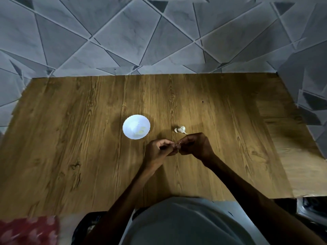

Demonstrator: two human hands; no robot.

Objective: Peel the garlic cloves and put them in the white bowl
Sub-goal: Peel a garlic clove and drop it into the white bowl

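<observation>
Both hands meet over the middle of the brown wood-grain table (70,121), nearer the near edge than the far one. Left hand (160,149): fingers curled in tight, thumb and fingertips pinching a small pale garlic clove (178,147). Right hand (196,145): also curled, fingertips pinched on the same clove from the right side, knuckles up. The two hands touch at the fingertips. The clove is mostly hidden by the fingers, with only a pale sliver showing. A thin light wisp of skin (179,143) sticks up at the pinch point. Cannot tell how much of the peel is off.

Round white bowl with scalloped rim (130,123) sits on the table left of and slightly farther than the hands, near the left hand but not touching it. Inside it, on the near right part, are a few yellowish peeled cloves (141,132), blurred, count unclear.

Small clump of unpeeled white garlic cloves (180,129) lies on the table just far of the right hand and right of the bowl, with papery skin and a thin tail pointing toward the right hand. It is apart from the bowl.

Grey marbled wall tiles with triangular pattern (123,32) stand behind the table's far edge. Red patterned cloth (30,230), blurred, lies at the near left corner. The person's grey shirt (185,223) fills the near centre.
</observation>
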